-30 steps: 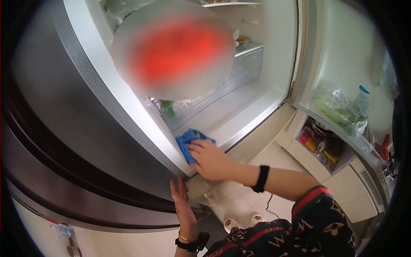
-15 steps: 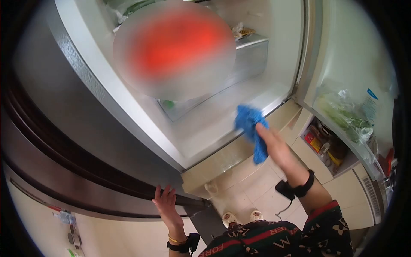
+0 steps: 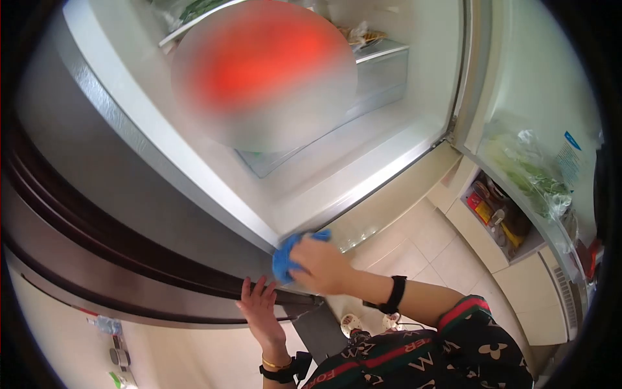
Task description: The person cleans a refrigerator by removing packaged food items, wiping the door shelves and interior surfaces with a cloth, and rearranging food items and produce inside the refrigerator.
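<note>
A blue cloth [image 3: 284, 259] is bunched under my right hand [image 3: 324, 266], its fingers closed around it. The cloth presses on the front left corner of the open fridge [image 3: 363, 155], at the end of its pale front edge. To the left, my left hand [image 3: 262, 316] has its fingers apart, with the tips touching the dark brown moulded edge [image 3: 175, 272] beside the fridge. Inside, a clear drawer [image 3: 382, 78] sits above the fridge floor. A blurred oval covers much of the interior.
The fridge door [image 3: 544, 71] stands open on the right, with bagged green vegetables [image 3: 528, 175] in its shelf. Below it, an open cabinet compartment [image 3: 499, 214] holds packets. A beige ledge [image 3: 402, 201] runs along the fridge front, above the tiled floor [image 3: 414, 256].
My right hand has swept the blue cloth left, from the middle right of the fridge front to its left corner. My left hand stays at the dark edge. The view has shifted slightly.
</note>
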### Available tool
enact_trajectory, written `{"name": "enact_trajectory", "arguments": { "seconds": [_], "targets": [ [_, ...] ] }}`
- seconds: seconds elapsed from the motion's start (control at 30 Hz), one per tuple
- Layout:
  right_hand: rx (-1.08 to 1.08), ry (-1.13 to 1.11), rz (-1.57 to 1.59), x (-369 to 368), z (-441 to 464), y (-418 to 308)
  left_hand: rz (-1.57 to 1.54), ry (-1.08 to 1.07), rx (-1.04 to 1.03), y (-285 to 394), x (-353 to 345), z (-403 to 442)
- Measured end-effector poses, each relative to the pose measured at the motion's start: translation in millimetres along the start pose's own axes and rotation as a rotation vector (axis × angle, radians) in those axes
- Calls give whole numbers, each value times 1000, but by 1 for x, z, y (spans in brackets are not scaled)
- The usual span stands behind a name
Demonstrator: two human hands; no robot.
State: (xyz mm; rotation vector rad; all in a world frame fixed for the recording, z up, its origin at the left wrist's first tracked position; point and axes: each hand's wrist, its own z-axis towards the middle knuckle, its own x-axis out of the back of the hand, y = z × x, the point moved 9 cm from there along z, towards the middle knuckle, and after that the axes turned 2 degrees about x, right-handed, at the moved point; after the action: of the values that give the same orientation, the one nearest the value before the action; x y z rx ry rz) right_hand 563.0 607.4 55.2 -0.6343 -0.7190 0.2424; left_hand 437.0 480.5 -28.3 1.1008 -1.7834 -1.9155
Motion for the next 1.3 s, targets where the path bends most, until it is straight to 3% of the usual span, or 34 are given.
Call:
{"name": "enact_trajectory", "arguments": {
  "seconds": [0.07, 0.13, 0.2, 0.27, 0.33, 0.37, 0.47, 0.5, 0.6, 0.67, 0.73, 0.87, 0.93, 1.0, 1.07, 1.1, 1.17, 1.2, 1.23, 1.3],
  "targets": [
    [-23, -119, 171, -2, -20, -1, 28, 41, -34, 7, 6, -2],
    [-385, 121, 423, 33, -46, 26, 77, 74, -35, 9, 14, -3],
    [-747, 168, 550, 75, -76, 73, 88, 95, -36, 9, 21, -4],
    [-690, 552, 842, 139, -86, 84, 108, 70, -20, 6, 24, -4],
    [-592, 738, 598, 192, -90, 78, 112, 26, 3, 1, 24, -4],
    [-528, 718, 365, 206, -90, 89, 115, 31, 10, -1, 24, -4],
    [-522, 332, -943, 184, -76, 125, 126, 41, 32, -5, 24, -10],
    [-463, 292, -1097, 168, -68, 117, 117, 41, 35, -5, 24, -11],
    [-403, 235, -1006, 126, -49, 87, 169, 63, 42, 0, 22, -13],
    [-305, 108, -788, 75, -42, 68, 193, 58, 61, -3, 19, -12],
    [-64, 52, -574, 25, -33, 26, 175, 35, 81, -9, 20, -11],
    [321, -203, -288, -69, -12, -47, -58, 73, -14, -11, 23, -5],
    [307, -298, -168, -94, -6, -51, -107, 96, -26, -3, 23, -4],
    [237, -173, -30, -83, -4, -41, -104, 219, -43, -5, 38, 0],
    [-38, -164, 330, -54, -4, -13, -71, 93, -148, -31, 62, 25],
    [-362, -176, 575, -24, -9, -4, -106, 9, -78, -91, 120, 62],
    [-659, -69, 965, 16, -16, 3, 87, 90, -36, -48, 80, 46],
    [-624, 51, 1114, 31, -14, 6, 183, 137, -4, -23, 59, 30],
    [-587, 171, 1261, 45, -13, 10, 240, 43, 7, -9, 36, 21],
    [-511, 413, 1556, 63, -10, 16, 275, 18, -84, -20, 44, 41]
  ]
}}
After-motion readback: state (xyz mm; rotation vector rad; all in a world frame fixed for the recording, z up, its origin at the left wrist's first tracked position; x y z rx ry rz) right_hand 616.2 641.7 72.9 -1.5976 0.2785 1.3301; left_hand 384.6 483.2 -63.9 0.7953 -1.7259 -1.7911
